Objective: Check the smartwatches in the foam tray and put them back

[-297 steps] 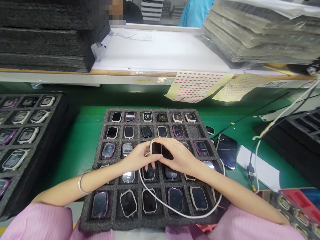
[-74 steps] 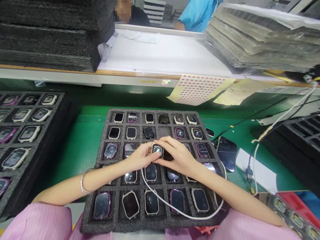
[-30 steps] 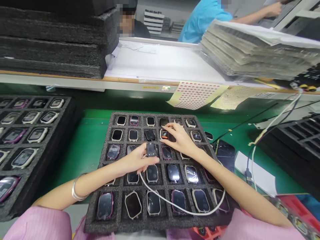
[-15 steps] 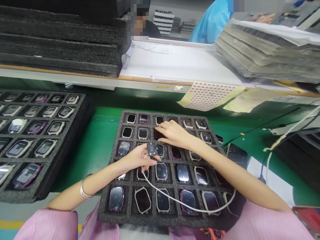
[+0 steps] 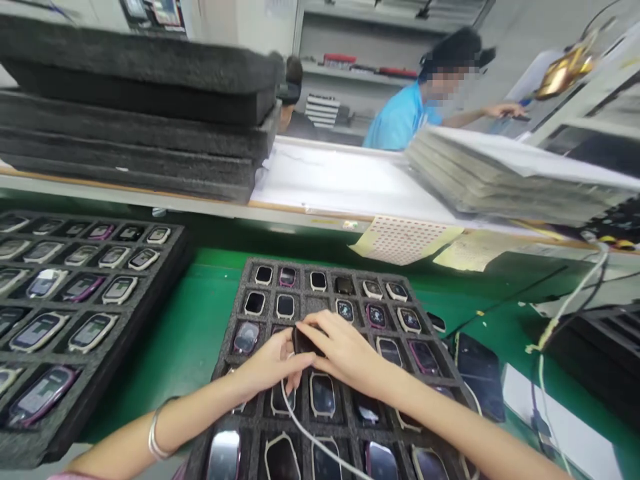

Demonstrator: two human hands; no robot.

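Note:
Both of my hands meet over the black foam tray (image 5: 300, 430), whose compartments hold smartwatch bodies without straps. Between the fingers of my right hand (image 5: 343, 350) is a dark-screened smartwatch (image 5: 306, 341), lifted out of its compartment. My left hand (image 5: 275, 360) is closed around a small charger, now hidden behind the fingers and the watch. From it a white cable (image 5: 304, 428) runs down across the tray. The watch is held up against the left hand; whether it touches the charger cannot be seen. Nearby, a pale-framed watch (image 5: 323, 395) lies in its compartment.
On the left sits another foam tray (image 5: 150, 320) of watches. Stacked black foam (image 5: 200, 143) and a pile of grey sheets (image 5: 490, 177) stand on the shelf above. A black phone-like slab (image 5: 477, 373) lies right of the tray. A person in blue (image 5: 397, 120) is beyond.
My right hand has picked the dark watch out of its compartment and brought it toward me to my left hand. The camera view has tilted upward.

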